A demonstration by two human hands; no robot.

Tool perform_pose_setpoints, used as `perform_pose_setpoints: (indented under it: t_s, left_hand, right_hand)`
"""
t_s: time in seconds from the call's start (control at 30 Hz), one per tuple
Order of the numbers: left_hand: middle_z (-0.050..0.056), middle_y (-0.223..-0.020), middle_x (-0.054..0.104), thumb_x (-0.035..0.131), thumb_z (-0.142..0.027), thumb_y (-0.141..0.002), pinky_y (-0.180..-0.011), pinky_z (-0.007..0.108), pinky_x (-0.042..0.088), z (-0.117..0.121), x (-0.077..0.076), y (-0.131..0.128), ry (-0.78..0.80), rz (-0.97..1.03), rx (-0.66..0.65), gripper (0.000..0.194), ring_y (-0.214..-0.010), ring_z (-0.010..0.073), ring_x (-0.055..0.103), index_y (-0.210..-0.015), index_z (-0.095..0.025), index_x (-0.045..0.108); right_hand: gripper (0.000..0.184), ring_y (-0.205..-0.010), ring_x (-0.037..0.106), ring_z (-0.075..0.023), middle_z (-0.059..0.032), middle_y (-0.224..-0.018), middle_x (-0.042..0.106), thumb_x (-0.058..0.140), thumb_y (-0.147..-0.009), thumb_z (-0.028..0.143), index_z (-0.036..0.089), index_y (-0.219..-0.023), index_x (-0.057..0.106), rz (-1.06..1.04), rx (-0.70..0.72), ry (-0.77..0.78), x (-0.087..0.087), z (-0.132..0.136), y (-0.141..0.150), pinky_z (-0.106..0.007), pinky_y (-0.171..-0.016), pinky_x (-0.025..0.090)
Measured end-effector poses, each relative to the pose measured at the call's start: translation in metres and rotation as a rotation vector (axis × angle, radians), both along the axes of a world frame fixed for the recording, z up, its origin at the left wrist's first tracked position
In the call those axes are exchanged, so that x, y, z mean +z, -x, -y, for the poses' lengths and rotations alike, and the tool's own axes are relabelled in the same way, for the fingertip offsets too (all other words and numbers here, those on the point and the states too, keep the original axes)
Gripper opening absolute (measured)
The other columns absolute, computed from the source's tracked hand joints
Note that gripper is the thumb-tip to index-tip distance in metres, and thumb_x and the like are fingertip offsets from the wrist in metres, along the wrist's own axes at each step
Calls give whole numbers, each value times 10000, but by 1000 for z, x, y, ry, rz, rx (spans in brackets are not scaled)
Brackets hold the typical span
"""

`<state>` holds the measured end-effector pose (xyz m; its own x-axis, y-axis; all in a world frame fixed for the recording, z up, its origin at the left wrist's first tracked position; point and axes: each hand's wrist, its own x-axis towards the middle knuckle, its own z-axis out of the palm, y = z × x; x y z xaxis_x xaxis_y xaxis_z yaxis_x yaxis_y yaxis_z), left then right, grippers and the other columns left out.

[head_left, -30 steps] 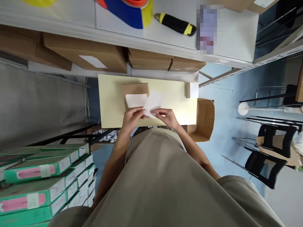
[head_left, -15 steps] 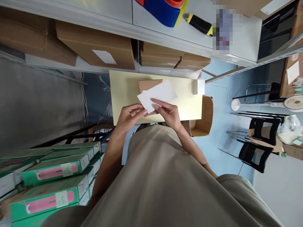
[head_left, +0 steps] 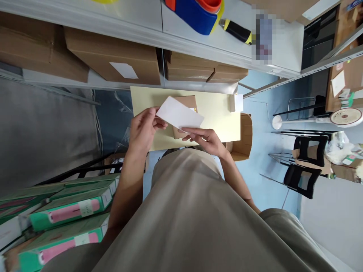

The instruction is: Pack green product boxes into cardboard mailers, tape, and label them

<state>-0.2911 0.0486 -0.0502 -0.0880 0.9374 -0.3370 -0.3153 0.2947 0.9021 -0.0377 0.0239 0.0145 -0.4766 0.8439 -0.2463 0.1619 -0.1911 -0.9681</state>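
No readable text, print on green boxes (head_left: 66, 211) and shelf label (head_left: 273, 71) too blurred

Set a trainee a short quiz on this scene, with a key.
1. True or false: the left hand and right hand hold the sheet above the table.
2. What lies beside the blue dispenser on the shelf? a) fan b) cutter c) chair
3. Fill in: seen by the wearer, the open carton is at the ____ end of the table.

Key: 1 true; 2 b; 3 right
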Motion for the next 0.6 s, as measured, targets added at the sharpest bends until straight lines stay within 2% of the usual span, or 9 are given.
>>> perform_pose_setpoints:
  t_s: [0.07,0.13,0.27,0.37,0.43,0.6]
  left_hand:
    - [84,-943,806,647,-901,-975,-707,329,670,1,7,-4,18,124,-24,722,-761,207,794,-1151,-220,811]
    - [114,-999,822,628,-935,-958,-712,362,686,6,17,-10,28,194,-90,761,-815,246,822,-1126,-218,817]
    - [119,-990,828,869,-746,-889,-773,420,710,24,43,-19,-6,132,-227,543,-945,318,846,-994,-215,821]
    - [91,-947,824,941,-607,-876,-747,401,695,32,61,-24,-74,70,-248,395,-900,291,828,-941,-230,841]
    - [76,-929,817,944,-553,-889,-678,373,669,33,69,-27,-109,49,-250,327,-824,257,800,-946,-243,857]
    - [59,-971,814,947,-485,-920,-625,330,647,35,77,-33,-191,37,-226,241,-700,178,728,-984,-264,872]
  right_hand:
    - [500,-1157,877,-254,-29,-1622,749,585,-1177,594,409,-1624,712,-34,22,-30,3,2,7,-452,-1065,709]
    - [544,-1129,881,-239,-19,-1712,674,533,-1194,590,433,-1709,617,-32,11,-63,7,4,15,-440,-1079,709]
    - [589,-1013,879,-196,-7,-1814,560,459,-1212,583,445,-1783,504,13,-15,-95,19,6,27,-422,-1080,724]
    - [575,-966,868,-173,15,-1862,488,442,-1225,526,471,-1796,467,-9,1,-119,29,8,28,-430,-1076,736]
    - [579,-970,863,-169,29,-1858,491,439,-1225,525,487,-1802,447,-3,8,-119,33,8,28,-425,-1056,746]
    - [629,-1035,861,-199,1,-1709,666,433,-1217,601,453,-1828,409,51,-9,-79,37,9,29,-392,-989,763]
